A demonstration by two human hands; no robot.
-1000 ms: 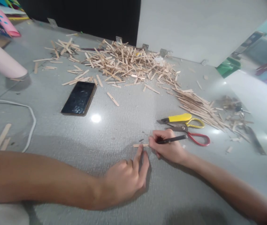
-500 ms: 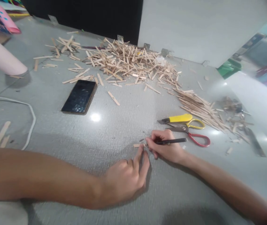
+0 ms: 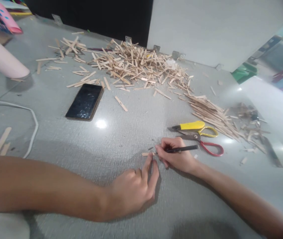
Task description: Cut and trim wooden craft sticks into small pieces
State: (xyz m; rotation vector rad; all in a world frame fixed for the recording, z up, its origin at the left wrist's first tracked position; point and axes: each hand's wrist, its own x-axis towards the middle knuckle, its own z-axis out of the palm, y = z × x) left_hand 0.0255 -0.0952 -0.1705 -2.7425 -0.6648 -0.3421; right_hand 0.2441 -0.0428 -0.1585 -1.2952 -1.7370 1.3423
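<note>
My right hand (image 3: 177, 154) is closed around a black pen (image 3: 187, 148), its tip end hidden by the fingers beside a small wooden craft stick (image 3: 145, 154). On the grey tabletop, the index fingertip of my left hand (image 3: 136, 187) presses on that stick, fingers apart and not wrapped round it. Behind my right hand lie scissors (image 3: 212, 147) with one red and one yellow handle loop. A yellow-handled cutter (image 3: 192, 125) rests against them. A small dark sliver (image 3: 150, 148) lies just above the stick.
A large heap of craft sticks (image 3: 131, 63) spreads along the back, with a bundled row of sticks (image 3: 211, 113) to the right. A phone (image 3: 85, 102) lies left of centre. A white cable (image 3: 35, 121) and a pale pink tube (image 3: 4, 56) are farther left. A metal blade (image 3: 272, 151) lies right.
The view has shifted very slightly. Both hands keep almost the same place, with the pen and the stick between them.
</note>
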